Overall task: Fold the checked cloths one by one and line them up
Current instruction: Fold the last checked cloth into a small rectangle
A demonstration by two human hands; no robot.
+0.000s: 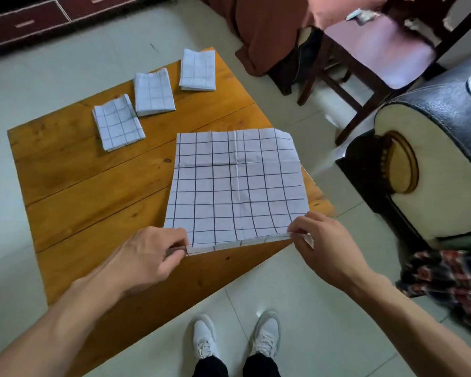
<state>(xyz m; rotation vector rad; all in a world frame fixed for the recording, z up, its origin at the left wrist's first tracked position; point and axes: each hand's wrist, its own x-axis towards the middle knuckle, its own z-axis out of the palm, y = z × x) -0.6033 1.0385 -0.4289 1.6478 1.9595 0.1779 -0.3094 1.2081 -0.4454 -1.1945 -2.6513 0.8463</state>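
Observation:
A white cloth with a dark checked grid [235,183] lies spread flat on the right part of the low wooden table [93,202]. My left hand [147,254] pinches its near left corner. My right hand [321,246] pinches its near right corner, which hangs just past the table edge. Three folded checked cloths lie in a slanted row at the far side: one at the left [117,122], one in the middle [153,91], one at the far right [197,69].
A wooden chair with a pink seat [378,50] and a dark upholstered sofa arm [419,164] stand right of the table. A plaid fabric [446,276] lies by the sofa. My white shoes [234,336] stand on the tiled floor.

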